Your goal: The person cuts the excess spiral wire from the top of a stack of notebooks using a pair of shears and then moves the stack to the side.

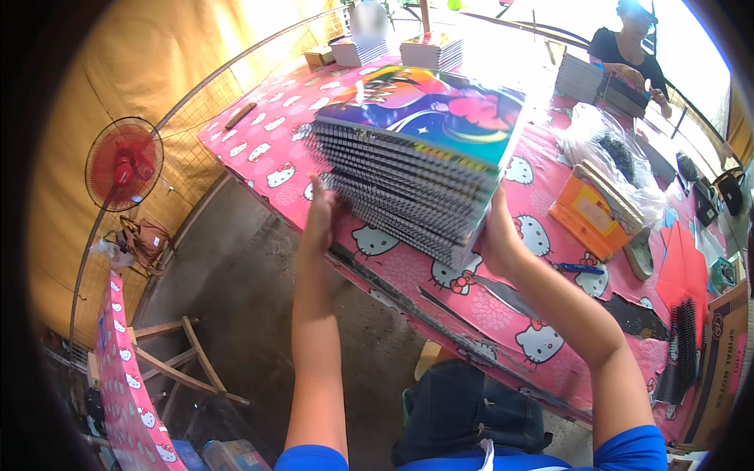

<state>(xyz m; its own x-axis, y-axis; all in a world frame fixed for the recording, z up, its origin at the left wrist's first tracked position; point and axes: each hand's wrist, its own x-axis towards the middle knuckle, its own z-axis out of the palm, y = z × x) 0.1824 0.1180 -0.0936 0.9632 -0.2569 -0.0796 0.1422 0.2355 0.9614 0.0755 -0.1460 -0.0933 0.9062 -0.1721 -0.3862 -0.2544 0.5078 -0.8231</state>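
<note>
Between my two hands is a thick stack of spiral notebooks (408, 169), its top cover colourful in orange, purple and teal. The black coil spines face me, and the stack tilts over the pink patterned tablecloth. My left hand (320, 213) presses against the stack's left end, and my right hand (496, 231) grips its right end. Most of the fingers are hidden behind the notebooks. Slight blur on the stack's left side makes single books hard to tell apart. To the right of my right hand lies an orange pack (591, 212) with a notebook-like block on it.
Two more notebook stacks (432, 53) stand at the table's far edge. A co-worker (632, 59) sits at the far right, hands on notebooks. Plastic bag (616, 149), blue pen (580, 268), black coils (685, 345) and cardboard box (719, 369) lie right. A red fan (124, 165) stands left.
</note>
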